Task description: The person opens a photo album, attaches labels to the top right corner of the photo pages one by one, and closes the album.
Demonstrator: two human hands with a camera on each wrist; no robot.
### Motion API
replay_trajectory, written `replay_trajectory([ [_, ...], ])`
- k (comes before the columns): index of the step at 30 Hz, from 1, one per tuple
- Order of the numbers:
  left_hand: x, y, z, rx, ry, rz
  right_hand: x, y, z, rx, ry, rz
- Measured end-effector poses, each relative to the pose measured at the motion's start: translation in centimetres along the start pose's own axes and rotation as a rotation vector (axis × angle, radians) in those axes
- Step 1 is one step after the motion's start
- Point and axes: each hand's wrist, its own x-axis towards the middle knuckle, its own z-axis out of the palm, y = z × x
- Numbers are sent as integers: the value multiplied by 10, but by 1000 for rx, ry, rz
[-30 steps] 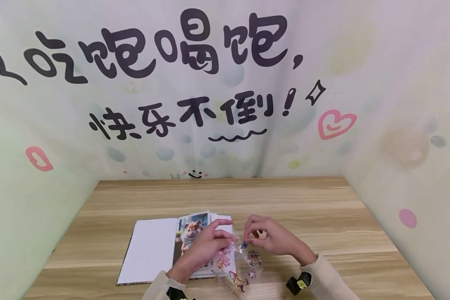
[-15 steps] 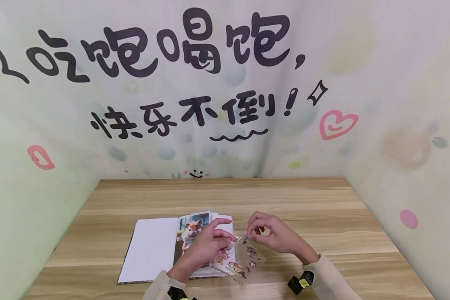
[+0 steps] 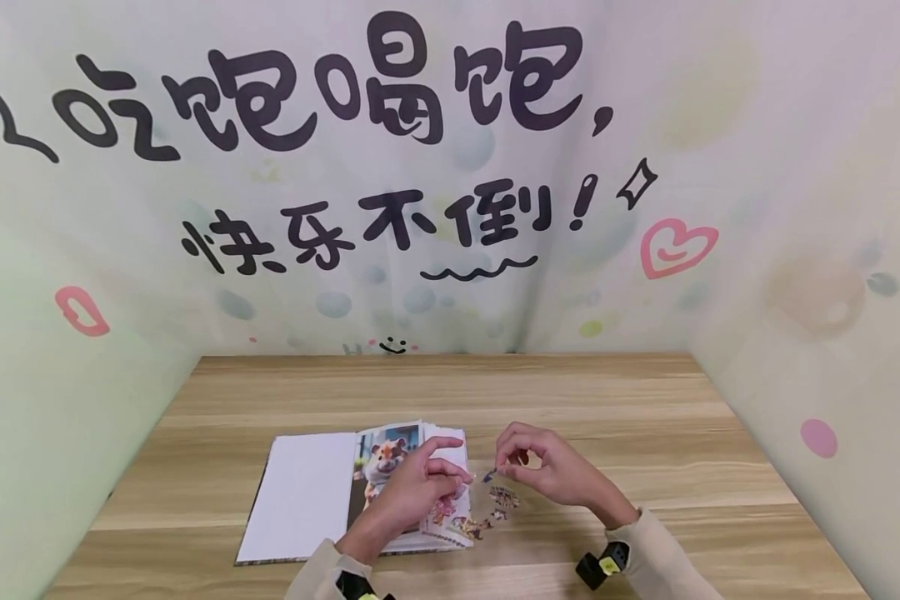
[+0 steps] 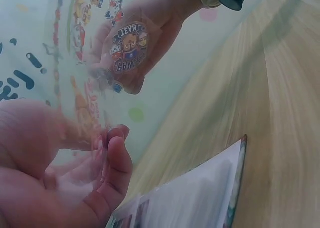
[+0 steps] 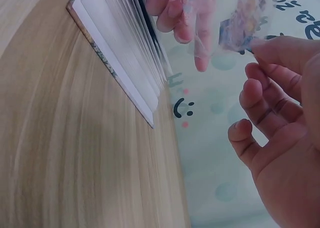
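A left hand [image 3: 411,493] stretches over an open photo album [image 3: 300,496], thumb and fingers pinching a clear sticker sheet [image 3: 504,497] above its right edge. Opposite, the right hand [image 3: 551,468] pinches a small blue sticker [image 3: 488,477] at the sheet's edge, other fingers curled.

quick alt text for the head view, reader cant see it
A left hand grips a clear sticker sheet over an open photo album while the right hand pinches a small blue sticker. The album, on a wood-grain table, shows a hamster picture; dark Chinese lettering spans the pale wall behind.
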Motion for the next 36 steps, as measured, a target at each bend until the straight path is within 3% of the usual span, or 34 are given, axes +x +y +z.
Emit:
replay_trajectory([
  [12,0,-5,1,14,51,-3,-3,-2,-7,81,46,35],
  [24,1,-2,6,14,74,-25,-6,5,-9,66,96,130],
  [30,3,0,10,38,115,-56,-5,4,-9,59,110,144],
  [36,5,1,13,21,112,-44,-5,4,-7,44,125,158],
])
